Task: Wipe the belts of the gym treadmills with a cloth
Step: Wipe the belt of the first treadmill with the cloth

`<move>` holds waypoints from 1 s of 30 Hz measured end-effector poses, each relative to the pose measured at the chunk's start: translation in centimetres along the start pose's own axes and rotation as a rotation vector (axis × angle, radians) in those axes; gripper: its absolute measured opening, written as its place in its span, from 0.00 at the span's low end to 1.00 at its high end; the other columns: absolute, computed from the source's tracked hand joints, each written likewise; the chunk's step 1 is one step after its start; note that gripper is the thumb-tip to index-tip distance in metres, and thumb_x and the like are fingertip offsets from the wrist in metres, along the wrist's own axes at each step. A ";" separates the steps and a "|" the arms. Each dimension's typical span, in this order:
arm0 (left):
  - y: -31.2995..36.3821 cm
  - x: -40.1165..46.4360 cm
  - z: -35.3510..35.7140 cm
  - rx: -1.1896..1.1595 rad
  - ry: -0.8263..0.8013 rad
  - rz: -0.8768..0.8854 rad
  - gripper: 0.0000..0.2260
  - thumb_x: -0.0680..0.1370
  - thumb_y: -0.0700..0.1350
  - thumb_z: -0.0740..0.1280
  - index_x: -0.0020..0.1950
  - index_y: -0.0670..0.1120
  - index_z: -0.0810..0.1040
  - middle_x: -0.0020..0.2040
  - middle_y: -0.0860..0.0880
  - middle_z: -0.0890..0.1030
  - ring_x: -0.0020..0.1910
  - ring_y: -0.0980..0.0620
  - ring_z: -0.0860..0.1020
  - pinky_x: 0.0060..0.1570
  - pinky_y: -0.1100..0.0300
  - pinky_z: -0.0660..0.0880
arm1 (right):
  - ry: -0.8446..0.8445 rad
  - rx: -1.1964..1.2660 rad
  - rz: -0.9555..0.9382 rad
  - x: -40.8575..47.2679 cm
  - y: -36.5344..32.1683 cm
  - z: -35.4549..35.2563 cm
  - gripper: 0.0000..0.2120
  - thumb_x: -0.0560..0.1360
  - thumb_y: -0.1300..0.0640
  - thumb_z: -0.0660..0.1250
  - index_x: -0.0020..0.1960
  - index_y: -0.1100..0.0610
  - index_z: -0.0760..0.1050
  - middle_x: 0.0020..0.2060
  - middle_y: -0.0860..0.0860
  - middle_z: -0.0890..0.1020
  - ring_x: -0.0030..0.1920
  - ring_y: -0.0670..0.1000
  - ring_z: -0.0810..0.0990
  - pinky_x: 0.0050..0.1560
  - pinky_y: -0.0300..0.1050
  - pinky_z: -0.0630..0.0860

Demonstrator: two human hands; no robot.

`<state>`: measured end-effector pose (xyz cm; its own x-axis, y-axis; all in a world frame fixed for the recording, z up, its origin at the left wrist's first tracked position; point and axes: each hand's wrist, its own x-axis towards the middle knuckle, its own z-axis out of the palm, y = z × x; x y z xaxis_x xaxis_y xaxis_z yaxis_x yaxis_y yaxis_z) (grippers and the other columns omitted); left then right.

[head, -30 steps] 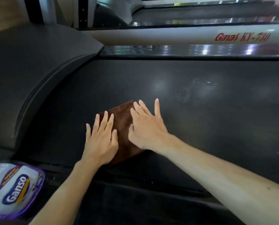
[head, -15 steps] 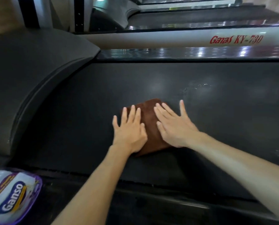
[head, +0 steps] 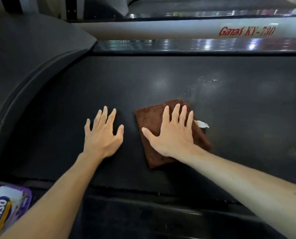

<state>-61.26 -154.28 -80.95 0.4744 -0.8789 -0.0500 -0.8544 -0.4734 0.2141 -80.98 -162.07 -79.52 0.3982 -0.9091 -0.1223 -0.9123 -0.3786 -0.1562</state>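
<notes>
A folded brown cloth (head: pixel 149 121) lies flat on the black treadmill belt (head: pixel 230 104), near its middle. My right hand (head: pixel 173 133) presses on the cloth with fingers straight and spread. A small white tag (head: pixel 202 124) sticks out from the cloth's right edge. My left hand (head: pixel 103 133) rests flat on the bare belt just left of the cloth, fingers spread, not touching it. A faint wet smear (head: pixel 202 81) shows on the belt beyond the cloth.
The dark motor cover (head: pixel 31 54) rises at the left end of the belt. A shiny side rail (head: pixel 178 44) and a white frame bar (head: pixel 161 30) marked "Ganas KY-730" run along the far side. A purple and white "Ganso" pack (head: pixel 4 207) sits at bottom left.
The cloth has slid to the right along the belt under my right hand. My left hand has come off the cloth and now lies on the bare belt.
</notes>
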 end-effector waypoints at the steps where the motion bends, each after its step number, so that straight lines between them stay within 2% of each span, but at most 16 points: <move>1: 0.1 -0.1 0.2 0.003 0.013 0.001 0.31 0.84 0.60 0.51 0.85 0.54 0.47 0.85 0.51 0.43 0.83 0.53 0.41 0.81 0.44 0.41 | 0.026 -0.012 0.004 0.2 0.0 0.3 0.51 0.77 0.24 0.46 0.84 0.59 0.39 0.82 0.66 0.40 0.81 0.68 0.35 0.80 0.66 0.35; 4: 0.2 0.0 0.5 0.008 0.053 -0.004 0.30 0.83 0.60 0.52 0.84 0.54 0.49 0.85 0.51 0.45 0.83 0.53 0.43 0.81 0.44 0.42 | 0.048 -0.046 0.004 3.2 0.5 0.3 0.48 0.78 0.26 0.47 0.85 0.57 0.40 0.82 0.68 0.42 0.81 0.70 0.37 0.80 0.67 0.36; 10: 0.1 0.1 0.4 -0.007 0.089 -0.011 0.29 0.82 0.60 0.55 0.83 0.55 0.55 0.84 0.52 0.52 0.82 0.51 0.49 0.80 0.43 0.47 | -0.004 -0.068 -0.108 11.5 -1.2 -0.5 0.43 0.77 0.23 0.45 0.85 0.44 0.45 0.83 0.64 0.43 0.81 0.69 0.37 0.78 0.68 0.33; 15: 0.0 0.0 0.4 0.004 0.092 -0.009 0.29 0.82 0.60 0.54 0.83 0.54 0.56 0.84 0.51 0.52 0.82 0.50 0.50 0.79 0.43 0.48 | 0.013 -0.053 -0.289 7.0 0.8 -0.3 0.41 0.77 0.23 0.44 0.84 0.41 0.46 0.84 0.60 0.43 0.82 0.64 0.37 0.79 0.66 0.34; 19: 0.0 -0.2 0.5 -0.004 0.106 0.002 0.29 0.82 0.59 0.54 0.83 0.54 0.56 0.84 0.50 0.52 0.82 0.50 0.50 0.79 0.44 0.47 | -0.013 -0.093 -0.086 6.6 5.2 -1.0 0.43 0.75 0.23 0.42 0.85 0.42 0.44 0.84 0.61 0.43 0.83 0.64 0.38 0.79 0.68 0.36; 21: 0.1 -0.1 0.5 -0.002 0.100 0.000 0.29 0.82 0.60 0.54 0.83 0.54 0.55 0.84 0.50 0.52 0.82 0.50 0.49 0.79 0.44 0.47 | -0.028 -0.110 0.039 10.1 4.9 -2.0 0.43 0.77 0.25 0.45 0.85 0.46 0.44 0.83 0.64 0.43 0.82 0.68 0.38 0.78 0.72 0.36; 23: 0.1 -0.1 0.4 0.007 0.097 0.000 0.30 0.81 0.60 0.53 0.82 0.54 0.55 0.84 0.50 0.52 0.82 0.50 0.50 0.79 0.43 0.48 | -0.059 -0.093 0.077 13.3 2.8 -2.5 0.45 0.76 0.25 0.46 0.85 0.49 0.45 0.82 0.66 0.43 0.81 0.70 0.38 0.76 0.74 0.35; 25: 0.0 0.1 0.4 0.009 0.096 -0.001 0.30 0.81 0.60 0.54 0.82 0.54 0.56 0.83 0.50 0.53 0.82 0.49 0.51 0.79 0.42 0.49 | -0.027 -0.080 0.028 14.5 0.3 -1.8 0.46 0.76 0.24 0.45 0.85 0.49 0.46 0.83 0.65 0.44 0.82 0.68 0.38 0.76 0.73 0.33; 27: 0.0 0.0 0.3 0.017 0.086 -0.008 0.30 0.82 0.60 0.55 0.82 0.54 0.56 0.83 0.50 0.53 0.82 0.48 0.51 0.79 0.42 0.50 | 0.005 -0.064 -0.103 12.7 -1.4 -0.8 0.44 0.77 0.24 0.44 0.85 0.47 0.47 0.83 0.62 0.44 0.83 0.64 0.38 0.78 0.69 0.33; 30: 0.2 0.0 0.3 0.033 0.071 -0.005 0.30 0.82 0.60 0.54 0.83 0.54 0.54 0.84 0.50 0.51 0.82 0.48 0.50 0.79 0.42 0.49 | 0.039 -0.049 -0.274 7.3 0.1 0.1 0.40 0.79 0.25 0.43 0.85 0.44 0.45 0.84 0.59 0.44 0.83 0.59 0.37 0.80 0.64 0.34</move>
<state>-61.45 -154.42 -81.22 0.4917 -0.8706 0.0189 -0.8579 -0.4806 0.1815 -78.15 -168.73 -80.52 0.6277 -0.7772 -0.0440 -0.7749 -0.6184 -0.1310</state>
